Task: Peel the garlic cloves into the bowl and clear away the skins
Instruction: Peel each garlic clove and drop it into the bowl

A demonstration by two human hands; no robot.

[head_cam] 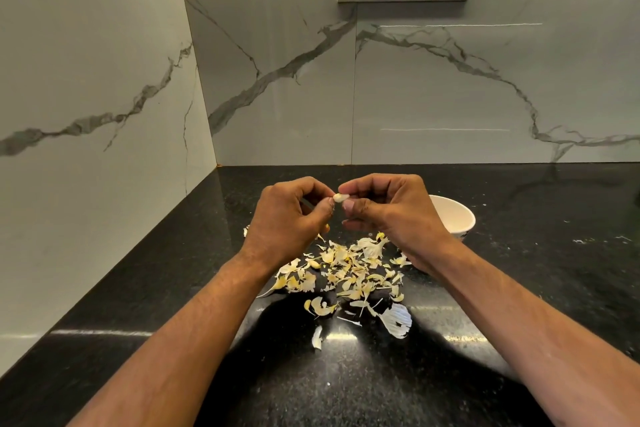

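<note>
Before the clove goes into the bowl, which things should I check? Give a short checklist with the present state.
1. Garlic clove pinched by left hand and right hand: ok.
2. Clove fully peeled: cannot tell.
3. Bowl upright, behind the right hand: ok.
4. Bowl's contents: cannot tell, partly hidden.
5. Skins cleared from counter: not ok, still scattered.

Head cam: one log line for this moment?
both hands pinch garlic clove | skins on counter | bowl at right
</note>
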